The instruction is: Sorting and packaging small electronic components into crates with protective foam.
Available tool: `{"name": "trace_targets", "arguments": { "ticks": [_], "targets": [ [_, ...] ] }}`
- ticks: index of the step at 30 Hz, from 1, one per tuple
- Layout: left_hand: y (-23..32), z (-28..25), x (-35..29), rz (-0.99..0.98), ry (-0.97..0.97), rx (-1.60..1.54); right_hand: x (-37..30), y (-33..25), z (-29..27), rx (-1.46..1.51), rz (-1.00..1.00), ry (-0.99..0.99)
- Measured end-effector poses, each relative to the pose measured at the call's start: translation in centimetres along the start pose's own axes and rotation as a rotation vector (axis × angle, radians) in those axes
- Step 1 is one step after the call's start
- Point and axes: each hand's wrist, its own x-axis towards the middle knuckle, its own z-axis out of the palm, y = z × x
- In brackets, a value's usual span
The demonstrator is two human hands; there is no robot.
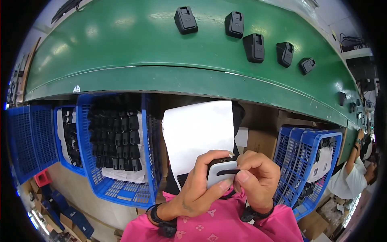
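A grey device (213,178) sits between the hands (198,188) — the left grips it.

Head cam: left fisheye of a side-by-side pair, looking steeply down past the wearer's pink top (197,232). Left hand (195,191) and right hand (260,179) sit close, just below centre. Green workbench (129,44) bows across the upper part; co-worker (347,180) lands small, far off, near the right rim.

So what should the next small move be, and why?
Perhaps the right hand should line the dark strip up on the grey-faced device: it seems to pinch one end, the rest crosses the device, and the left hand holds that.
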Motion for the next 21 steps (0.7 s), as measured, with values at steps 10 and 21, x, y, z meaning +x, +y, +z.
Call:
{"name": "trace_targets", "arguments": {
  "ticks": [10, 21],
  "targets": [
    [-0.26, 0.41, 0.06, 0.066, 0.048, 0.113, -0.15, 0.46, -0.09, -0.081, -0.068, 0.043],
    [-0.14, 0.46, 0.14, 0.105, 0.052, 0.193, 0.04, 0.41, -0.21, -0.104, -0.074, 0.031]
  ]
}}
